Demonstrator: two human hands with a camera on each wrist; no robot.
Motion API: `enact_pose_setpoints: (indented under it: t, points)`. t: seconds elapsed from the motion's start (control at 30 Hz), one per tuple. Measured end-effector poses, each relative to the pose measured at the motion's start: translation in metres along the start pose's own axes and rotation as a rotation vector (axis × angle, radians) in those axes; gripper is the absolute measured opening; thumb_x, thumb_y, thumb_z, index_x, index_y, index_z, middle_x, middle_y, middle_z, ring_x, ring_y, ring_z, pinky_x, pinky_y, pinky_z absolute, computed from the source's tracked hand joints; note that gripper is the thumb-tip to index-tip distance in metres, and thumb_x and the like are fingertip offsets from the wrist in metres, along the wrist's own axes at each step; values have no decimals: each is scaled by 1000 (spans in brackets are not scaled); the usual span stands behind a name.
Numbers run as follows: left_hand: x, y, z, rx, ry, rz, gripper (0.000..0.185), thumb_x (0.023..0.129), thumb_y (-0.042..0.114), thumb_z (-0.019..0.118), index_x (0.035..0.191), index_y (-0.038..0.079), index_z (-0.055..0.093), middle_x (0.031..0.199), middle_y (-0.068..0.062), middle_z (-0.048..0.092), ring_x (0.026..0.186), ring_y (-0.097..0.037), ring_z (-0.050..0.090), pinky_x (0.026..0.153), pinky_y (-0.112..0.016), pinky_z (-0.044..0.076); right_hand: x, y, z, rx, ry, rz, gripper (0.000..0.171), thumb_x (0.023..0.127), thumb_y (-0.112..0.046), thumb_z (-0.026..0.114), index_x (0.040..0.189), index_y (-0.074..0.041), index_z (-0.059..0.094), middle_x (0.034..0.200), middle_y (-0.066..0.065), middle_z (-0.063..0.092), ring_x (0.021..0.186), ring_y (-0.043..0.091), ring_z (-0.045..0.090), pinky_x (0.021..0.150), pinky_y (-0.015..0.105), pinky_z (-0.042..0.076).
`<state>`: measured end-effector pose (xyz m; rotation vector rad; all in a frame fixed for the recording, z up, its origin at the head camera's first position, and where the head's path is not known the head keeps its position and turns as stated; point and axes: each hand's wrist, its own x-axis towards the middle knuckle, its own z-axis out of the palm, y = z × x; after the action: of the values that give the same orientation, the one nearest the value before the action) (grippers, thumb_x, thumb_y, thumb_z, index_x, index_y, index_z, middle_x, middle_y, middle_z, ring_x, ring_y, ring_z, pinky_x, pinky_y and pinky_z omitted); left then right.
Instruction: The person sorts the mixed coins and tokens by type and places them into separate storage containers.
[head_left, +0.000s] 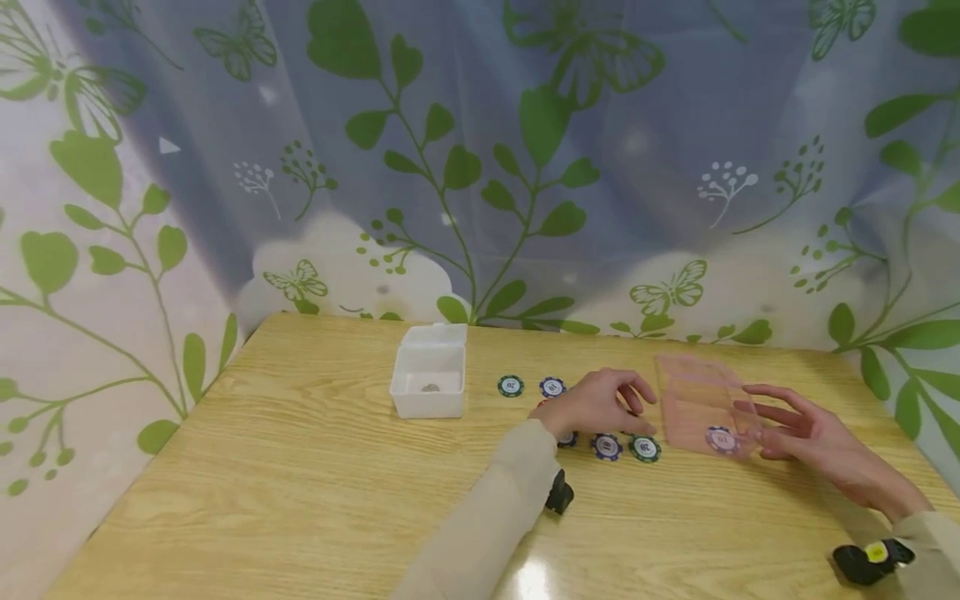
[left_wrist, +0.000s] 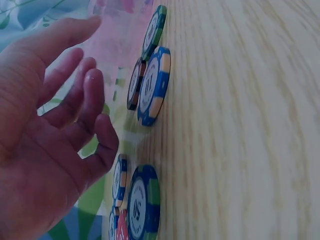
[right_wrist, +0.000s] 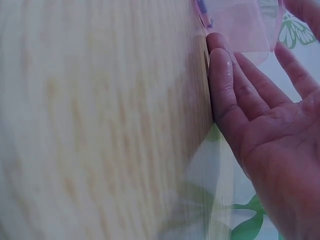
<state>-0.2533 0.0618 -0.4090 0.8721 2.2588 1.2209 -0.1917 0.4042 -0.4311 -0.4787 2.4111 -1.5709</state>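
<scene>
Head view: right hand [head_left: 813, 437] is resting relaxed and unclenched against the pink clear box [head_left: 701, 404], holding nothing. Left hand [head_left: 596, 402], loosely curled and empty, is hovering just left of the box over the chips [head_left: 606, 447] on the surface [head_left: 300, 483], nearer them.

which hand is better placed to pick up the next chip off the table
Left, most likely. The left hand hovers with loosely curled fingers right over the loose chips on the table, while the right hand is open beside the pink box, seemingly steadying it.
</scene>
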Motion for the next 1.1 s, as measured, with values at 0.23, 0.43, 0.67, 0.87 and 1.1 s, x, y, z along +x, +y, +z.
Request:
enact_pose_setpoints:
  t: [0.23,0.43,0.67,0.87,1.1]
  points:
    - [-3,0,1,67,-72,-87,34,86,24,84,118,25,71,111,9,63,92,-6,58,77,-25,50,-1,1,-1,3,-9,9,56,107,-2,48,157,-22,34,137,-34,55,113,-7,63,79,29,60]
    - [-1,-2,1,197,-150,-30,36,83,24,87,117,23,74,117,10,66,101,0,59,87,-17,49,-1,0,-1,6,-10,-2,56,107,0,48,157,-21,34,137,-33,56,114,-7,64,79,29,60]
    - [1,-5,3,285,-181,15,39,83,27,87,120,22,74,117,11,67,99,2,57,85,-13,46,-2,0,-2,2,-13,12,56,107,-2,47,157,-22,33,137,-34,55,113,-7,64,80,29,59]
    - [0,-3,5,302,-162,-15,36,84,28,86,119,25,75,117,13,66,100,3,57,86,-14,47,-2,1,-2,-1,-7,13,56,107,-2,48,158,-21,33,136,-35,55,113,-8,63,79,28,60]
    - [0,2,9,329,-133,-67,31,83,29,87,111,27,74,113,16,66,101,3,58,88,-13,47,-1,0,-2,-13,1,26,56,107,-4,49,158,-21,33,135,-36,55,113,-9,63,79,29,60]
